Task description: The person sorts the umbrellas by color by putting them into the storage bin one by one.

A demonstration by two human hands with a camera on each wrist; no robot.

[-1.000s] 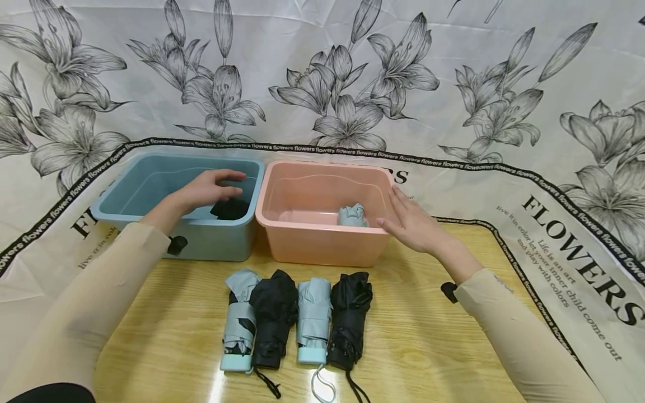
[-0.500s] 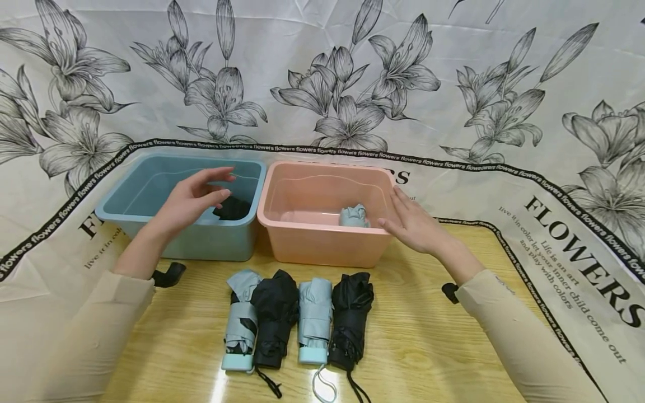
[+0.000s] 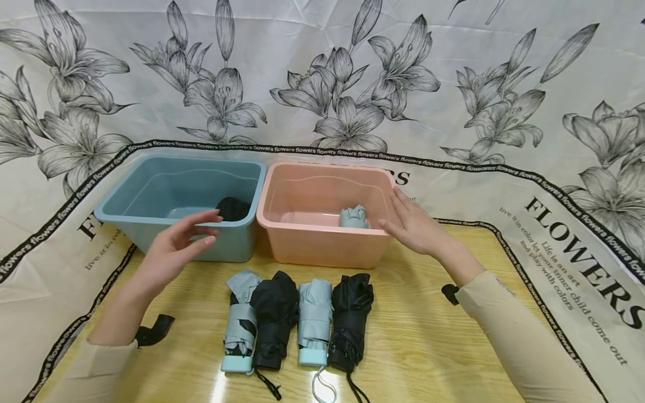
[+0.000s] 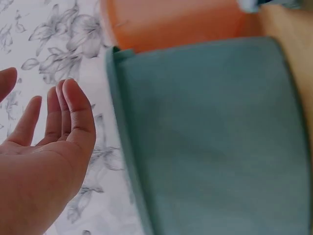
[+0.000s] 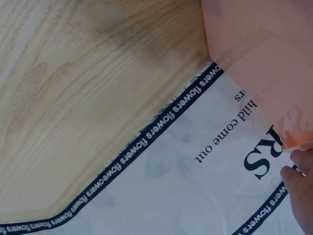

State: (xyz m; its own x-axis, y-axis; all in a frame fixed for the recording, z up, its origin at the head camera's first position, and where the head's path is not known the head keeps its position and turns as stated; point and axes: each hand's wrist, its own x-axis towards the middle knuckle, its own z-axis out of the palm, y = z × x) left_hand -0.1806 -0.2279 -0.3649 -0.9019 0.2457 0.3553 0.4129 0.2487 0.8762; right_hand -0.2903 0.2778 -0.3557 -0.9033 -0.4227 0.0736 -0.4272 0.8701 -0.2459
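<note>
My left hand point(image 3: 176, 249) hovers in front of the blue bin point(image 3: 121, 217), fingers relaxed and holding nothing. In the left wrist view that hand point(image 4: 58, 142) is beside the bin's wall point(image 4: 215, 142). A black folded umbrella point(image 3: 233, 209) lies inside the blue bin at its right end. My right hand point(image 3: 415, 224) rests with fairly straight fingers on the right rim of the pink bin point(image 3: 322, 246). Inside the pink bin is a light blue folded umbrella point(image 3: 354, 216), partly hidden by the front wall. The right wrist view shows only fingertips point(image 5: 296, 171) at the rim.
Several folded umbrellas lie side by side on the wooden table point(image 3: 418, 336): a light blue one point(image 3: 239, 330), a black one point(image 3: 274, 319), another light blue one point(image 3: 314, 319) and another black one point(image 3: 350, 319). A flower-print cloth point(image 3: 302, 73) hangs behind the bins.
My left hand has drawn back from over the blue bin toward the front left, exposing more of the black umbrella inside. The right hand stays on the pink rim.
</note>
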